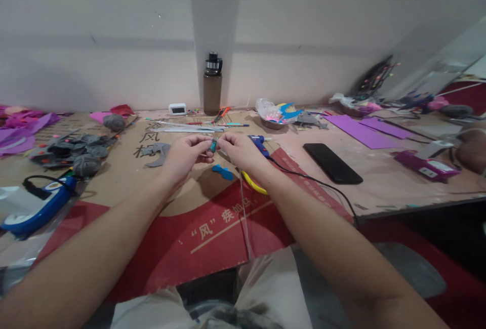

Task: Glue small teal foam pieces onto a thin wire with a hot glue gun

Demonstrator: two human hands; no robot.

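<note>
My left hand [190, 154] and my right hand [240, 151] meet above the cardboard, fingertips pinched around a small teal piece [213, 145]. Fingers cover much of it, so its kind is unclear. A thin pale string [244, 217] hangs from below my right hand across the board's near edge. Just under the hands lies a blue cut-out [222, 172] with a wavy outline. A yellow curved piece [253, 183] is partly hidden by my right wrist. Behind that wrist rests a blue glue gun [257, 141]. Grey crescent cut-outs [162, 156] lie beside my left hand.
A dark bottle [212, 88] and a small white clock [177, 110] stand by the wall. Rightward are a bowl [271, 123] of craft bits, a black phone [332, 163] and purple sheets [360, 130]. Grey yarn [86, 165] and a blue device [41, 210] lie left.
</note>
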